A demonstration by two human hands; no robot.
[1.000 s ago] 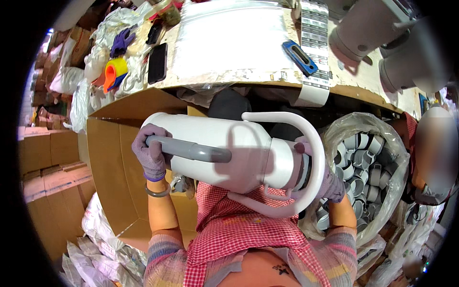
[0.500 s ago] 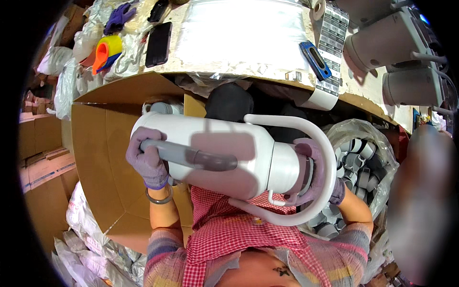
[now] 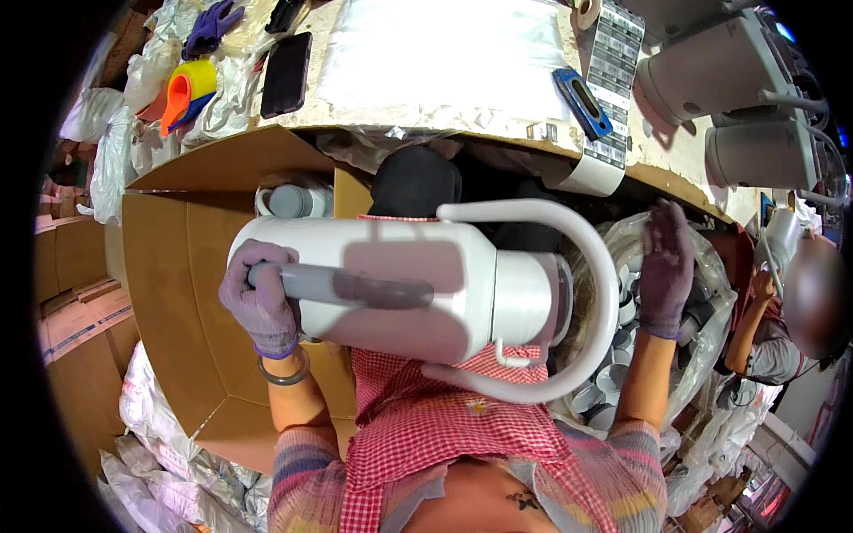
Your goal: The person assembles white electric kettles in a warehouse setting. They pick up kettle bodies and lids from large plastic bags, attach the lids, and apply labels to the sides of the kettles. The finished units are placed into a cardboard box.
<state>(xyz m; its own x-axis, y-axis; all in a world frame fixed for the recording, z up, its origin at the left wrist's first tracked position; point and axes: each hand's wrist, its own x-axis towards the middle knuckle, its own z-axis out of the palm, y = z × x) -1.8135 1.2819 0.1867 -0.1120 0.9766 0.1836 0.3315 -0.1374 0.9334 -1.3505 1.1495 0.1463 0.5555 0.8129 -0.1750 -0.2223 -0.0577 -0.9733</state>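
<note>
A large pale vacuum jug (image 3: 404, 258) lies on its side across my lap, in front of the red checked apron. My left hand (image 3: 260, 298), in a pale purple glove, is closed round the grey side handle (image 3: 355, 286). A wide white carrying handle (image 3: 607, 284) curves past the jug's mouth, where a grey-rimmed lid part (image 3: 560, 302) shows. My right hand (image 3: 668, 266), also gloved, is raised apart from the jug with its fingers stretched out. Beneath it is a clear plastic bag (image 3: 718, 311) full of grey and white cup-like lids (image 3: 611, 377).
An open cardboard box (image 3: 169, 293) at left holds another jug (image 3: 306, 201). On the table ahead lie a phone (image 3: 286, 75), a blue cutter (image 3: 582, 105) and a label strip (image 3: 613, 67). Several jugs (image 3: 711, 71) stand at far right; a co-worker (image 3: 764, 346) holds one below them.
My right hand has let go of the jug's mouth end and moved right, over the bag. The jug has shifted slightly left, still in my left hand. The co-worker's arm has come into view.
</note>
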